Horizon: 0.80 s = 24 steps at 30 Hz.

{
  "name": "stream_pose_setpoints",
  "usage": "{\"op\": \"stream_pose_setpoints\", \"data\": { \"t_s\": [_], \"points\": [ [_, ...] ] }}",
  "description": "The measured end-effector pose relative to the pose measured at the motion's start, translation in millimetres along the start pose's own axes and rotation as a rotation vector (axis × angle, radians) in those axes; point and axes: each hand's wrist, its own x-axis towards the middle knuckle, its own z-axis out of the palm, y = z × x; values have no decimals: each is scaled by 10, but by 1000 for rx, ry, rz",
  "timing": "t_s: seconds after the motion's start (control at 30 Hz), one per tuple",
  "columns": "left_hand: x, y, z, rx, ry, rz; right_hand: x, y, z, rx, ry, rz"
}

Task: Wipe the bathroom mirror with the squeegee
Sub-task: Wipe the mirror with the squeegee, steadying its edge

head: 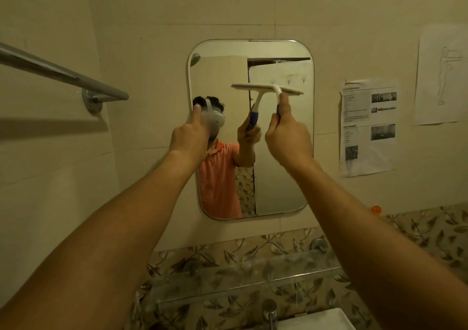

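I am watching the right hand, just right of the frame's centre. Its grip is clamping the blue handle of the white-bladed plastic squeegee, with the thumb lying straight up along the white neck. The blade is pressing on the upper right part of the frameless round-cornered wall mirror, which is hanging mid-frame on beige tile.

The blade is sitting directly above the grip. Its long axis is running almost level across the glass, dipping a little toward the right. Most of the mirror is lying below the blade, so I am judging the coming stroke to be a straight pull down toward the lower edge, keeping the blade level.

The left hand is holding nothing. One straight finger is touching the mirror's left edge, seemingly steadying it, and the other fingers are hiding behind the back of the hand. The left strip of glass beside that hand is lying outside the blade's reach, so I am expecting it to need its own pass.

A chrome towel rail is crossing the upper left, and printed paper sheets are hanging at the right.
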Motion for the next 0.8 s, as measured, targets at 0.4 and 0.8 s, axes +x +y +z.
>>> {"op": "stream_pose_setpoints", "data": {
  "t_s": [0.4,0.8],
  "points": [
    [-17,-43,34,-50,-27,-3,-1459,472,463,-50,-182,94],
    [2,5,10,-35,-31,-17,-2419,966,627,-80,-375,262]
  ]
}}
